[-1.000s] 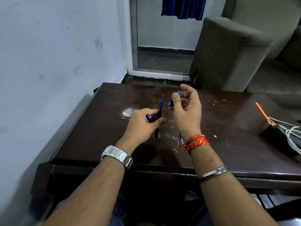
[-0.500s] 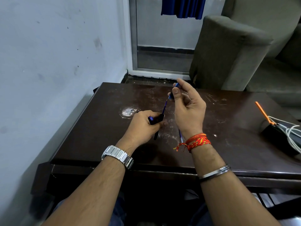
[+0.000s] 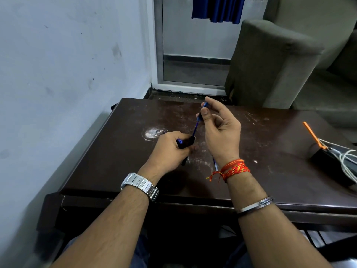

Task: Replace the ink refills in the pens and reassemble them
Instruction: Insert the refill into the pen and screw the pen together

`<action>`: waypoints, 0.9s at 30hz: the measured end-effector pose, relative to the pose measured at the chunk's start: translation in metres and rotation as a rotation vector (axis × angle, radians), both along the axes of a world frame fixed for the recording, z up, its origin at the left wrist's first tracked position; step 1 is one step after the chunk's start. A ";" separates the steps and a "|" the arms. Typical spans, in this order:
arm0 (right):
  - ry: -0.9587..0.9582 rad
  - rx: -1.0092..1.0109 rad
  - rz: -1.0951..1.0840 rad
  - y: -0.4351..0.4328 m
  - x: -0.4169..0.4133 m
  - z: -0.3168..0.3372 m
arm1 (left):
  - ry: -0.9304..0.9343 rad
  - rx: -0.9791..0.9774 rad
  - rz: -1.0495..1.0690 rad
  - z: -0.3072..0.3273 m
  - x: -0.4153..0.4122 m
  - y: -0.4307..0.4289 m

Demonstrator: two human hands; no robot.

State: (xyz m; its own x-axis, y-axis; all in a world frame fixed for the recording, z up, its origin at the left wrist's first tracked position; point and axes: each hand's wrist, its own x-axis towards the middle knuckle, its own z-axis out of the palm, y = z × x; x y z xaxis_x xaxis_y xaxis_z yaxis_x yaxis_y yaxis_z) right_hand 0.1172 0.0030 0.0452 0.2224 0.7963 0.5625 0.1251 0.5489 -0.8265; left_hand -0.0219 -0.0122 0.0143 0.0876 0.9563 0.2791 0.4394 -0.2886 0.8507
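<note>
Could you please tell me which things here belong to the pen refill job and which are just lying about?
Job: pen barrel in left hand; blue refill in right hand; pen piece on table.

Lying about: orange tool, white cable, black box.

2 hands (image 3: 170,149) (image 3: 222,132), 1 black pen barrel (image 3: 185,143), 1 blue refill (image 3: 195,128), 1 more pen part on desk (image 3: 96,161), 1 watch (image 3: 140,185), 2 wristbands.
</note>
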 end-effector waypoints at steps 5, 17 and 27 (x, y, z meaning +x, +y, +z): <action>-0.017 -0.011 0.001 0.000 0.001 0.000 | 0.013 0.004 -0.001 0.000 0.000 0.000; -0.059 -0.080 0.070 -0.002 0.007 0.000 | 0.076 0.039 -0.001 0.005 -0.001 -0.002; -0.170 -0.216 0.123 -0.004 0.002 -0.003 | -0.009 0.043 0.025 0.008 -0.003 -0.004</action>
